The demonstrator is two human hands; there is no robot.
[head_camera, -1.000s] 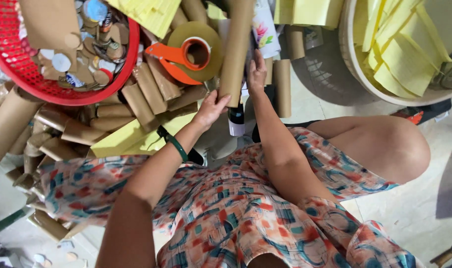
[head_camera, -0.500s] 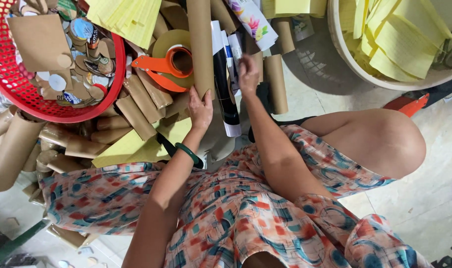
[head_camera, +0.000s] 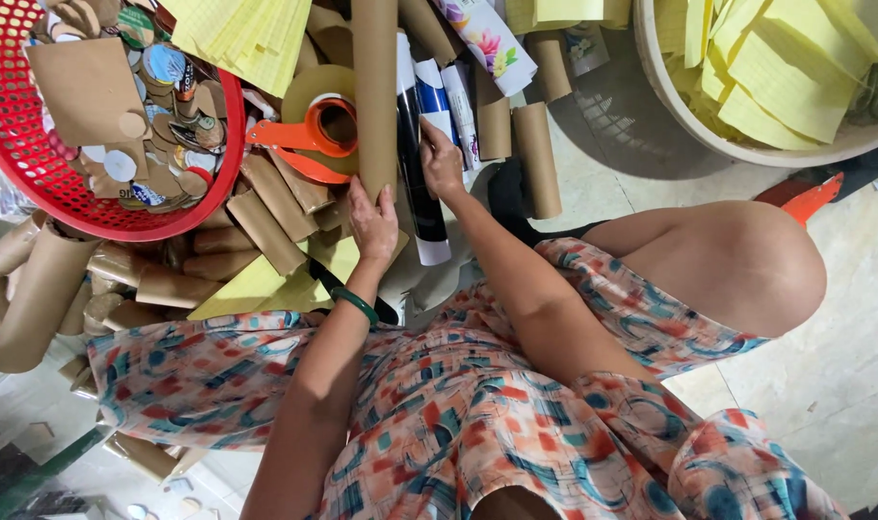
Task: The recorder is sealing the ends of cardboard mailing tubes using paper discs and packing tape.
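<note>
My left hand [head_camera: 372, 223], with a green bangle on the wrist, grips the near end of a long brown cardboard tube [head_camera: 374, 91] that runs straight away from me. Just to its right, my right hand [head_camera: 442, 160] presses on a long dark printed sheet [head_camera: 417, 178] with a white end, lying alongside the tube. Blue-and-white printed sheets [head_camera: 437, 96] lie next to it under my fingers. An orange tape dispenser [head_camera: 309, 135] with a roll of brown tape sits left of the tube.
A red basket [head_camera: 222, 183] at the left holds cardboard discs and scraps. Short cardboard tubes [head_camera: 265, 226] are piled below it and more [head_camera: 535, 154] lie to the right. Yellow lined sheets [head_camera: 236, 34] lie at the top, and a white basin [head_camera: 670, 106] holds more. My bare knee [head_camera: 737, 265] is at the right.
The long tube has come closer to me, with my left hand now gripping its near end. My right hand has come off the tube onto the dark printed sheet.
</note>
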